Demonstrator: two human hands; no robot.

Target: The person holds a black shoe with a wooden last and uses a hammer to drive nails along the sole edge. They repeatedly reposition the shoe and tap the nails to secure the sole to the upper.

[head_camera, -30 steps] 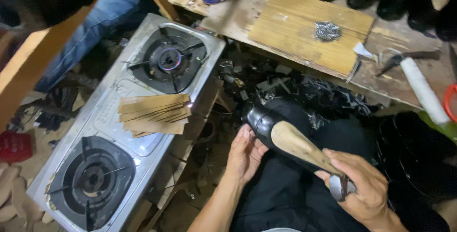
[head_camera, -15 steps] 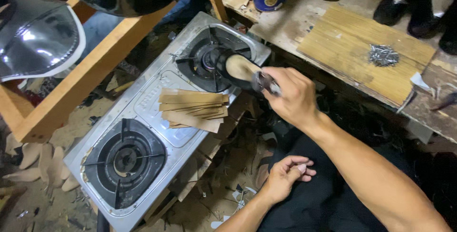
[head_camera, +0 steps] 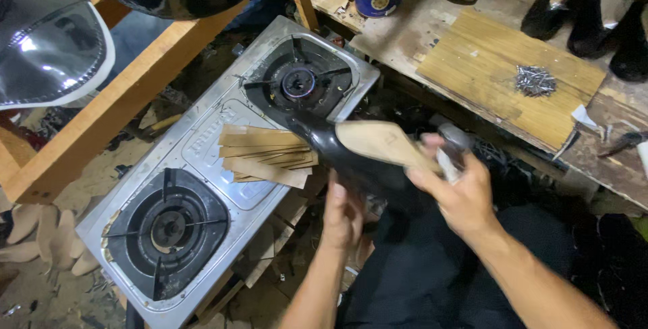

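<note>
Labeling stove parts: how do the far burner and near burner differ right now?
The far burner has the black shoe's toe right at its edge; the near burner has nothing over it. The far burner's centre cap looks bluish and shiny, the near burner's dull grey. Both sit in dark round wells with pan supports.

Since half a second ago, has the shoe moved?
Yes. The shoe moved off the far burner, toward the person; the right hand holds it.
</note>
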